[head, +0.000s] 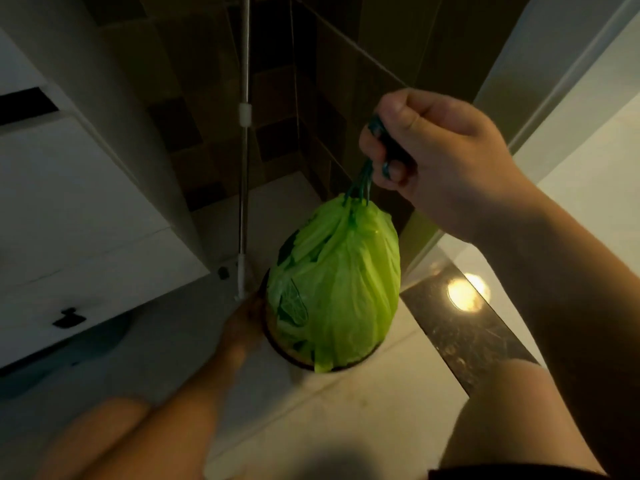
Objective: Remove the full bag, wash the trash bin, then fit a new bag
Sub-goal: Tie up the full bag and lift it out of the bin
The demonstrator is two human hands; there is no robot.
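A full bright green trash bag [341,282] hangs from its dark green drawstring [363,180], gathered shut at the top. My right hand [433,157] grips that drawstring in a fist above the bag. The bag's lower part still sits inside the dark round trash bin [294,356], of which only the rim shows on the floor. My left hand [242,320] is low at the bin's left rim, blurred; its fingers seem to hold the rim, but the bag hides them.
A thin white pole [244,168] stands just left of the bin in a dark tiled corner. White cabinet drawers [69,220] with a black handle fill the left. A dark stone threshold [460,320] runs on the right. My knees show at the bottom.
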